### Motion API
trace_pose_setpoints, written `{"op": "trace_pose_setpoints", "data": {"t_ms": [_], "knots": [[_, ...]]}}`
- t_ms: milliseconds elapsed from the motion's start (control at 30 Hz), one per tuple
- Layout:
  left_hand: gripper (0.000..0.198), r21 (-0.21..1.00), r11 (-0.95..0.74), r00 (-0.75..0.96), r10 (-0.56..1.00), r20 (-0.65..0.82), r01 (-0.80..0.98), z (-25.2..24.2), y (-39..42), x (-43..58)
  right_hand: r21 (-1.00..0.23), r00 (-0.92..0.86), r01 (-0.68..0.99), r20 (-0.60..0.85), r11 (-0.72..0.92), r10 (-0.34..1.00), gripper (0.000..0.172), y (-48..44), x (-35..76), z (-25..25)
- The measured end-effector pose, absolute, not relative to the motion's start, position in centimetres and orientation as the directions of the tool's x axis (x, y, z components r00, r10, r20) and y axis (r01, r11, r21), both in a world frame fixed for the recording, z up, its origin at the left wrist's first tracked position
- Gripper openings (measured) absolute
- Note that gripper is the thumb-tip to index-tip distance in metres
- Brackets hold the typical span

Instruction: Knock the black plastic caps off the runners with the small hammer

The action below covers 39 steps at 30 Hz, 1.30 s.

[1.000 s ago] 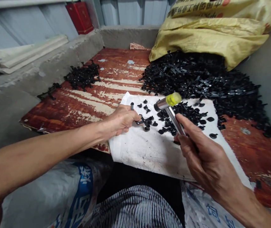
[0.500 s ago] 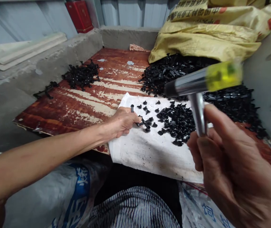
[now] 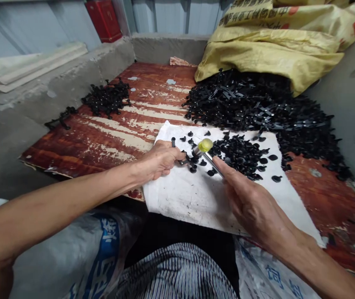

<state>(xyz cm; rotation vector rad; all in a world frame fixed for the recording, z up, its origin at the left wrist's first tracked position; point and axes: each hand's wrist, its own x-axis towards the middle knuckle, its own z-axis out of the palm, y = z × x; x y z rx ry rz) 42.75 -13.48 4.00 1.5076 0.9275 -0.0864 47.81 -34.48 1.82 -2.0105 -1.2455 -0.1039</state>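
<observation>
My left hand point(image 3: 164, 160) rests on the white cloth point(image 3: 183, 199), its fingers closed round a black plastic part with arms point(image 3: 173, 142) that stick out past the fingertips. My right hand point(image 3: 242, 187) grips the metal handle of a small mallet point(image 3: 204, 147) with a clear yellow face on top. The mallet's lower end is down at the black part beside my left fingertips; whether they touch I cannot make out. Loose black round-headed pieces point(image 3: 236, 155) lie in a heap to the right of the mallet, and several more are scattered round my left fingers.
A large pile of black linked parts point(image 3: 246, 104) spreads out before a yellow woven sack point(image 3: 267, 50) at the back right. A smaller black pile point(image 3: 106, 99) lies on the worn red board point(image 3: 146, 89) at left. A concrete ledge point(image 3: 55, 79) borders the left side.
My right hand has swung the mallet down and left, from raised near the camera to the black part at my left fingertips. My left hand stays in place.
</observation>
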Motion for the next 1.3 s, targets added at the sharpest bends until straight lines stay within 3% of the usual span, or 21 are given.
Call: {"op": "trace_pose_setpoints", "data": {"t_ms": [67,200,333,433,500,1300], "knots": [[0.019,0.794,0.099,0.684,0.453,-0.572,0.6,4.2,-13.1,42.7,-0.583,0.543,0.768,0.374,-0.265,0.751,0.048,-34.6,48.2,1.8],[0.018,0.806,0.025,0.735,0.395,-0.551,0.591,5.2,-11.9,42.1,-0.767,0.728,0.58,0.336,-0.275,0.597,0.047,-34.9,47.8,3.1],[0.016,0.812,-0.002,0.759,0.356,-0.545,0.583,5.5,-11.2,41.1,-0.948,0.819,0.253,0.105,-0.192,0.564,0.044,-34.7,46.8,3.4],[0.011,0.839,-0.02,0.804,0.3,-0.514,0.544,4.8,-11.1,40.4,-0.989,0.812,0.022,-0.067,-0.145,0.58,0.046,-34.6,46.4,2.4],[0.012,0.856,-0.041,0.833,0.259,-0.489,0.515,4.1,-11.0,40.0,-0.989,0.807,-0.047,-0.122,-0.142,0.578,0.048,-34.6,46.4,1.7],[0.025,0.836,-0.123,0.82,0.316,-0.478,0.534,3.7,-11.3,40.5,-0.987,0.788,-0.1,-0.155,-0.125,0.595,0.049,-34.8,46.3,0.9]]}}
